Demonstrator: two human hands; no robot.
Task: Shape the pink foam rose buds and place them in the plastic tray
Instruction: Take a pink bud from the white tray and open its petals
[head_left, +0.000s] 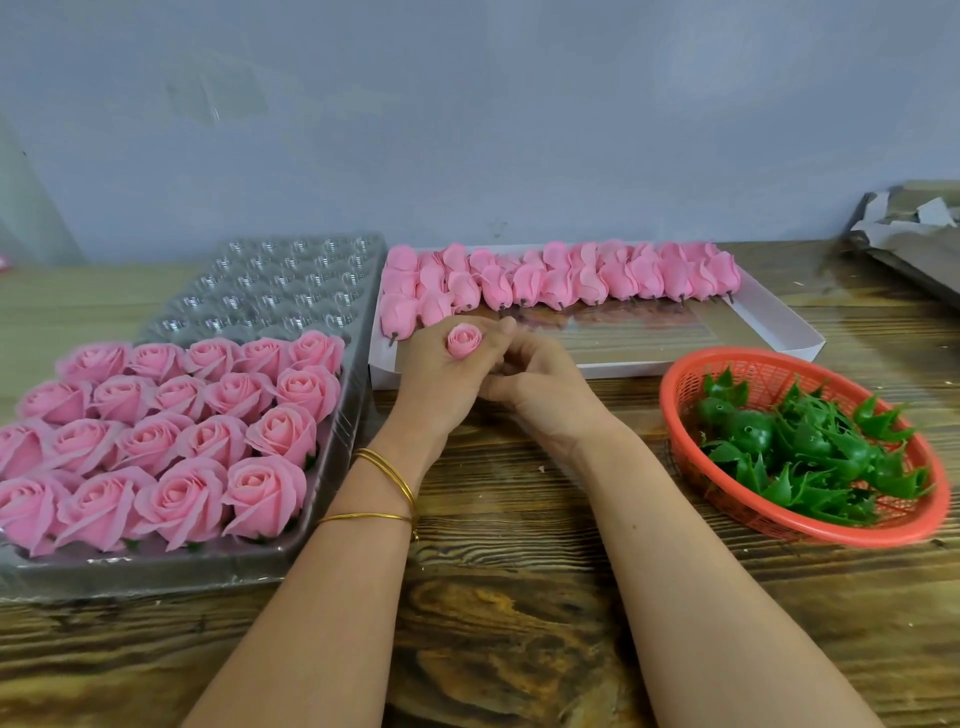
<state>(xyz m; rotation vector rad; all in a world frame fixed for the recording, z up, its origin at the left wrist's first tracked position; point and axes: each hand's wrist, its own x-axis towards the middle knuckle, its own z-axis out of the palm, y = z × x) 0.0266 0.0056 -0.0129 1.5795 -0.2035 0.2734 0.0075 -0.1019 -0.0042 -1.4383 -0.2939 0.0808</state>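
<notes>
Pink foam rose bud stands upright in the curled fingers of the left hand, just over the near-left edge of the shallow white cardboard box. The right hand curls against it from below, and I cannot tell whether it grips. At left, the clear plastic cupped tray holds opened pink roses in its near rows, with the far cups free; bare wooden table runs between its right edge and the red mesh basket.
</notes>
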